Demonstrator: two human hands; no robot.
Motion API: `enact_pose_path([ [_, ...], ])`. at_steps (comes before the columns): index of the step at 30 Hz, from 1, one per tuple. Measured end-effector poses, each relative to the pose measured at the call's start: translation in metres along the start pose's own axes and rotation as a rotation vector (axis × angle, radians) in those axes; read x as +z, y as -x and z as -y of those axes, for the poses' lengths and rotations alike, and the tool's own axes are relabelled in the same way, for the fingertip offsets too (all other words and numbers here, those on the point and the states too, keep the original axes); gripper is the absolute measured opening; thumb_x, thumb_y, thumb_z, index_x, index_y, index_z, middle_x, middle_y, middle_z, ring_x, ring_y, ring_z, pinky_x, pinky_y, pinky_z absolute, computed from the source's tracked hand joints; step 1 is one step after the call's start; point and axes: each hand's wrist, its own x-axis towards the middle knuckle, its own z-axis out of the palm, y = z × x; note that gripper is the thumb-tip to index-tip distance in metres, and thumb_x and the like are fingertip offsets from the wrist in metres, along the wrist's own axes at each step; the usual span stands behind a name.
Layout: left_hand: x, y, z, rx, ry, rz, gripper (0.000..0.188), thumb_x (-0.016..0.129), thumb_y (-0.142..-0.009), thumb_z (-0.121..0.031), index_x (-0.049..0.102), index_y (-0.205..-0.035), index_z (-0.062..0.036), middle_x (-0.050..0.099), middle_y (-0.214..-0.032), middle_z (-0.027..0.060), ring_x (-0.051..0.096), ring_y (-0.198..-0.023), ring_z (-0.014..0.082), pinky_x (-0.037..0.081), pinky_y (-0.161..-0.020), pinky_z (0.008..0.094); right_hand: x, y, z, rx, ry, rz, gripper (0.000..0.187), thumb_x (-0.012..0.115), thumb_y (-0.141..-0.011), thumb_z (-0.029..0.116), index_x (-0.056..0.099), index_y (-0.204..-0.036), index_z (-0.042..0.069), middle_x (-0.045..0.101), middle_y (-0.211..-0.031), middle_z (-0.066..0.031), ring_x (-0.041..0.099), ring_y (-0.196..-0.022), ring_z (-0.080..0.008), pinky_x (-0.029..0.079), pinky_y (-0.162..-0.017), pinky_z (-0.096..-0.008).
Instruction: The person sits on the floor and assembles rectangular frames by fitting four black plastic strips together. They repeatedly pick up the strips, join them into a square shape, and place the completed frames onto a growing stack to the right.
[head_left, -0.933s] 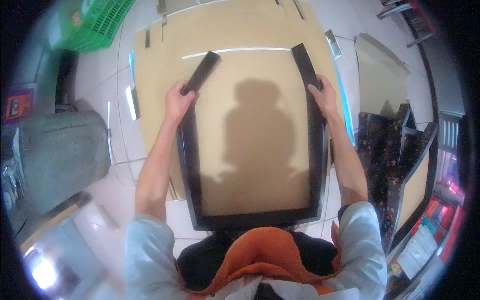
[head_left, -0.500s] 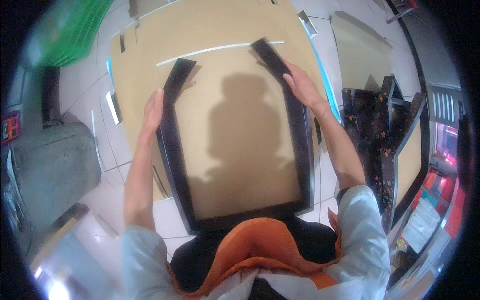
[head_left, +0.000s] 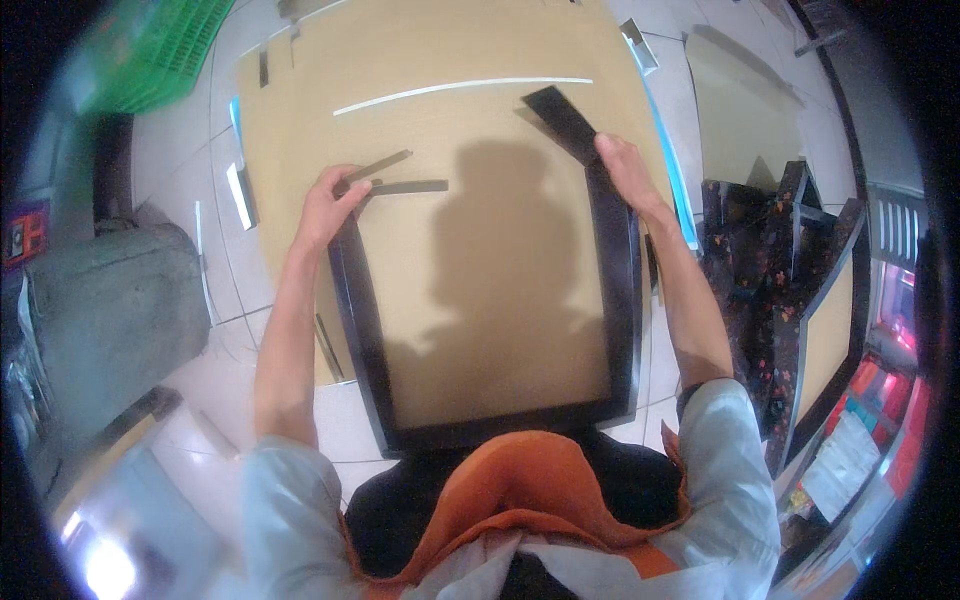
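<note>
A tan board [head_left: 490, 370] lies before me, with black side strips standing along its left, right and near edges. My left hand [head_left: 335, 205] pinches the far end of the left black strip [head_left: 357, 310], whose end flap [head_left: 410, 186] is bent inward across the board and seen nearly edge-on. My right hand [head_left: 627, 172] grips the right black strip [head_left: 618, 290] near its bend, thumb on the inner side. That strip's end flap [head_left: 560, 118] slants up and to the left. My fingers' undersides are hidden. My shadow falls on the board's middle.
A larger tan sheet [head_left: 450, 45] lies underneath, with a thin white strip [head_left: 460, 92] on it. To the right stand black flower-patterned pieces [head_left: 745, 260] and another tan sheet [head_left: 745, 110]. At left are a green crate [head_left: 165, 50] and a grey block-like object [head_left: 115, 310].
My left hand has turned inward, swinging the left strip's end flap from pointing away to lying across the board. My right hand stays on its strip. The view has shifted slightly.
</note>
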Motion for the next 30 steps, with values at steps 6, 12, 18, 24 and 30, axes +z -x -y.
enact_pose_path([
  [6,0.012,-0.005,0.010,0.057,0.044,-0.224,0.029,0.064,-0.079,-0.027,0.060,-0.087,0.0003,0.056,-0.099,0.0093,0.053,-0.091,0.0187,0.040,-0.083,0.0277,0.014,-0.001,0.005,0.160,-0.050,-0.128,0.031,0.046,-0.087,0.031,0.057,-0.082,0.002,0.059,-0.095,-0.0174,0.052,-0.092,-0.0344,0.041,-0.082,-0.0403],
  [12,0.015,-0.010,0.017,-0.045,-0.113,-0.334,0.034,0.069,-0.074,-0.031,0.057,-0.078,0.0009,0.057,-0.093,0.0125,0.055,-0.084,0.0173,0.043,-0.075,0.0273,0.007,0.000,-0.002,0.058,-0.263,-0.133,0.023,0.064,-0.077,0.026,0.057,-0.076,0.004,0.054,-0.111,-0.0159,0.050,-0.103,-0.0292,0.039,-0.089,-0.0368],
  [18,-0.008,-0.020,-0.007,-0.401,0.129,-0.031,0.050,0.075,-0.067,-0.030,0.052,-0.095,0.0051,0.057,-0.092,0.0132,0.056,-0.077,0.0175,0.046,-0.067,0.0277,0.017,-0.004,-0.012,0.186,-0.294,-0.122,0.028,0.068,-0.073,0.029,0.058,-0.075,0.002,0.045,-0.124,-0.0223,0.045,-0.114,-0.0301,0.034,-0.096,-0.0351],
  [24,-0.003,-0.005,-0.036,-0.291,0.176,-0.184,0.072,0.078,-0.063,-0.025,0.041,-0.114,0.0090,0.054,-0.101,0.0183,0.055,-0.089,0.0223,0.046,-0.076,0.0315,0.013,-0.003,-0.003,0.189,-0.226,-0.164,0.048,0.070,-0.071,0.031,0.053,-0.103,0.000,0.031,-0.134,-0.0246,0.036,-0.122,-0.0332,0.030,-0.101,-0.0360],
  [30,0.004,-0.003,-0.022,-0.103,0.066,-0.278,0.063,0.075,-0.067,-0.021,0.042,-0.113,0.0084,0.054,-0.102,0.0179,0.053,-0.091,0.0227,0.044,-0.080,0.0320,0.018,-0.002,-0.015,0.253,-0.322,-0.250,0.092,0.074,-0.067,0.033,0.021,-0.131,-0.009,0.029,-0.133,-0.0263,0.032,-0.124,-0.0335,0.028,-0.102,-0.0360],
])
